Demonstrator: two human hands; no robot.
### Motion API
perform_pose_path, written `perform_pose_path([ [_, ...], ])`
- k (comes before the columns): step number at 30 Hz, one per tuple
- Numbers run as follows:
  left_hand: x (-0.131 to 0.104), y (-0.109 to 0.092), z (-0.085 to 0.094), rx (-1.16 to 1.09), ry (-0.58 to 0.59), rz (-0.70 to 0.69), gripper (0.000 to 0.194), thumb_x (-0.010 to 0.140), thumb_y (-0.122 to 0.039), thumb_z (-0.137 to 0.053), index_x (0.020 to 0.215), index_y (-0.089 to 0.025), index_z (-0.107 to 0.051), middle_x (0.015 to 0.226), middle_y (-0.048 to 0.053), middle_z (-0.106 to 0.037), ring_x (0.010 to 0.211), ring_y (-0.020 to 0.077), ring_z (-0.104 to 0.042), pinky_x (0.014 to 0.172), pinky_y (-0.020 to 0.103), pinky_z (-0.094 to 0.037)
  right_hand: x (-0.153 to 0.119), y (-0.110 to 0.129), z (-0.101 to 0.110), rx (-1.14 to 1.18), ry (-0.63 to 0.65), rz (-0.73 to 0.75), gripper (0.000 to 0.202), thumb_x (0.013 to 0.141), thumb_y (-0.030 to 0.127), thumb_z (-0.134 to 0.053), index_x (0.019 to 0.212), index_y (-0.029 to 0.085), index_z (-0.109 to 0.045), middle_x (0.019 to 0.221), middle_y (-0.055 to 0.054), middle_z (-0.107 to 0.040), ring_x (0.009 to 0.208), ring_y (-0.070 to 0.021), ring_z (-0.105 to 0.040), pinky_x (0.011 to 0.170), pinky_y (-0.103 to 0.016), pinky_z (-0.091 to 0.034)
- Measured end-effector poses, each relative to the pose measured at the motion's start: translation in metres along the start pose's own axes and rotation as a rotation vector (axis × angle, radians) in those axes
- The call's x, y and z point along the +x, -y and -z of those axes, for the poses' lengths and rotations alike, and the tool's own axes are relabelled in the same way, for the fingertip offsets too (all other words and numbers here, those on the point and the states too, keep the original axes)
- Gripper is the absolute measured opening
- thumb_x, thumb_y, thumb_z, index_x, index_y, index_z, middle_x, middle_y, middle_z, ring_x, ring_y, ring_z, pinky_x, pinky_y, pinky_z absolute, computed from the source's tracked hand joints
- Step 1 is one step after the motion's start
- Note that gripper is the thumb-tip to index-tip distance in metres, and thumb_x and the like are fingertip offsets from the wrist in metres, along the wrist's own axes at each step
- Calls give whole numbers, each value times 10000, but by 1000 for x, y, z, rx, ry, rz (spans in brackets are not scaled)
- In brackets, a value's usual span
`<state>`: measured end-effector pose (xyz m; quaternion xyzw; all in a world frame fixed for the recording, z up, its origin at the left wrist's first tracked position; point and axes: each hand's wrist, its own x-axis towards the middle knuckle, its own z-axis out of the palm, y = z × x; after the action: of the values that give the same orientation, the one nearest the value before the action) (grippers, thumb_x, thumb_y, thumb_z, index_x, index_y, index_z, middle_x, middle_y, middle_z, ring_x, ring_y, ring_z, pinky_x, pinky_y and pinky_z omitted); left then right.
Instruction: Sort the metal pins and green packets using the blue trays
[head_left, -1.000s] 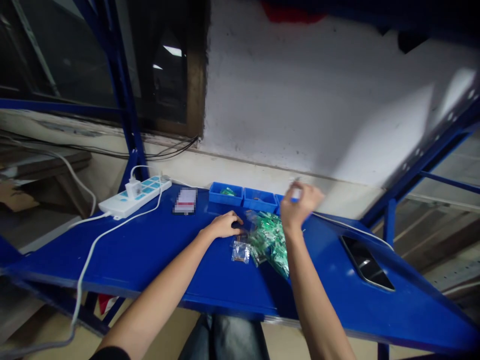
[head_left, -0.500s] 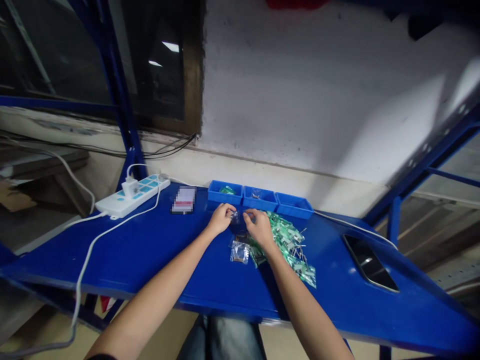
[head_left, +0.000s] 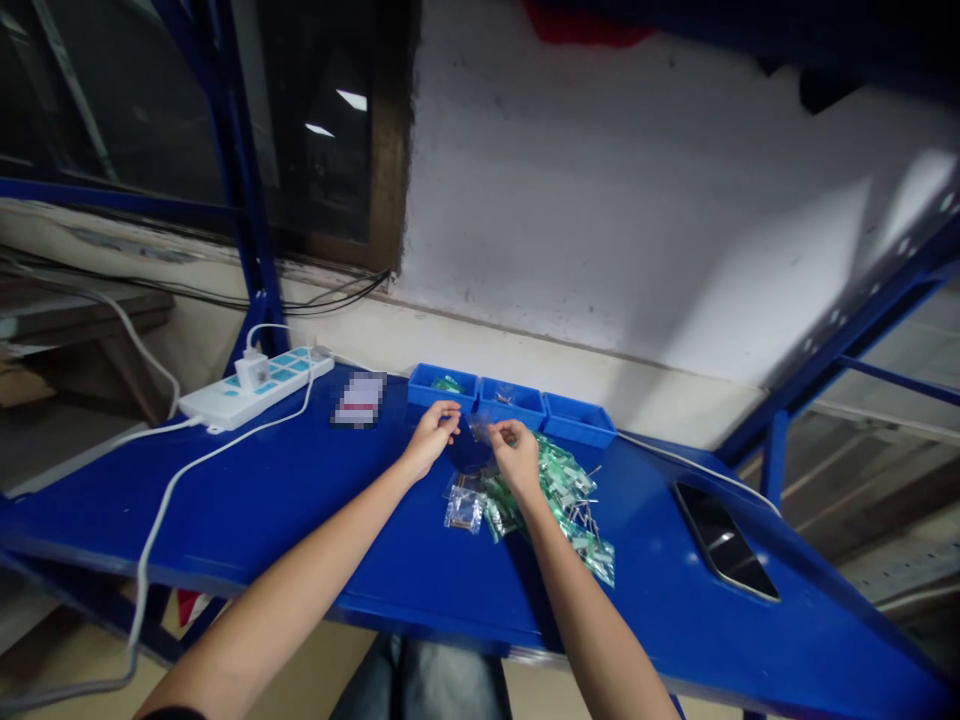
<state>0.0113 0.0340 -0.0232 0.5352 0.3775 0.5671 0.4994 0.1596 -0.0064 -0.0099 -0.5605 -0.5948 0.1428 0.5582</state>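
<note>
A small clear plastic bag (head_left: 478, 428) is pinched in the fingertips of my right hand (head_left: 517, 456), above the table just in front of the blue bins. What the bag contains is too small to make out. Close by on the left, my left hand (head_left: 432, 440) is open, its fingers apart and nothing visible in them. Below the hands lies another clear bag (head_left: 463, 510) with brownish pieces inside. A heap of green packets (head_left: 562, 475) spreads beside and partly behind my right wrist, with thin metal pieces sticking out on its right.
Three blue bins stand along the wall: the left bin (head_left: 442, 397) holds green packets, the middle bin (head_left: 517, 412) a clear bag, and the right bin (head_left: 579, 430) adjoins it. A power strip (head_left: 255, 390) with cable lies left, a phone (head_left: 726, 540) right, on the blue table (head_left: 292, 520).
The clear bag has passed from my left hand's fingers to my right hand's. My left hand has opened and drawn slightly left. The whole view has shifted a little.
</note>
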Motion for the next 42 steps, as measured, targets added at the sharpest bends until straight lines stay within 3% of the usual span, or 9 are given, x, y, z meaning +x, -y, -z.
perform_pose_path([
  [4,7,6,7,21,-136,21,69,806,-179,-487,873,-166,-497,896,25,-535,616,71,-519,480,159,-387,0,-2,-1,28,-39,-36,257,769,403,-516,729,160,-588,539,33,-486,482,-110,-431,486,-223,-357],
  [7,7,8,6,57,-132,20,56,833,-209,-471,872,-170,-481,833,10,-537,597,76,-515,481,167,-378,-2,-2,-2,42,-37,-45,263,769,414,-521,727,163,-588,456,71,-402,418,-94,-365,432,-210,-291],
  [10,2,9,0,106,-81,2,108,856,-288,-477,866,-180,-470,728,-18,-526,592,90,-514,501,181,-377,-3,-1,-4,53,-50,-49,268,767,424,-531,731,165,-592,447,70,-416,408,-94,-375,425,-209,-288],
  [14,-4,7,-8,152,10,8,237,841,-416,-506,838,-180,-493,630,-36,-511,557,96,-503,507,192,-358,-5,2,-4,51,-71,-36,248,768,405,-539,734,166,-598,524,19,-555,468,-124,-498,485,-229,-382],
  [20,-5,-3,-6,143,195,80,528,853,-587,-332,784,-135,-596,645,17,-575,499,93,-505,457,200,-309,-6,6,-3,44,-56,49,172,760,332,-550,729,172,-607,649,-34,-647,600,-167,-607,599,-272,-472],
  [29,-8,-6,-4,106,172,35,147,758,-290,-536,815,-169,-595,663,-20,-598,563,103,-523,515,199,-352,-13,15,-4,43,-35,153,131,783,266,-522,735,185,-612,743,-33,-617,692,-163,-599,651,-275,-486],
  [33,-11,-9,-6,107,156,-13,198,712,-167,-521,900,-183,-579,656,-38,-576,591,100,-527,563,195,-385,-12,13,-5,53,-84,147,110,795,281,-527,829,191,-579,752,-18,-590,697,-157,-578,636,-268,-473],
  [37,-11,-11,-9,117,149,-16,211,710,-172,-536,912,-183,-594,655,-36,-571,561,92,-509,555,194,-386,-8,6,-6,44,-68,97,233,793,272,-524,1010,186,-525,685,19,-567,588,-137,-554,564,-247,-458],
  [42,-11,-10,-9,117,130,2,200,745,-336,-594,847,-166,-624,617,-25,-554,521,87,-483,511,192,-366,-6,5,-3,-73,-65,159,105,768,224,-510,758,189,-608,721,-11,-542,654,-148,-535,635,-265,-437],
])
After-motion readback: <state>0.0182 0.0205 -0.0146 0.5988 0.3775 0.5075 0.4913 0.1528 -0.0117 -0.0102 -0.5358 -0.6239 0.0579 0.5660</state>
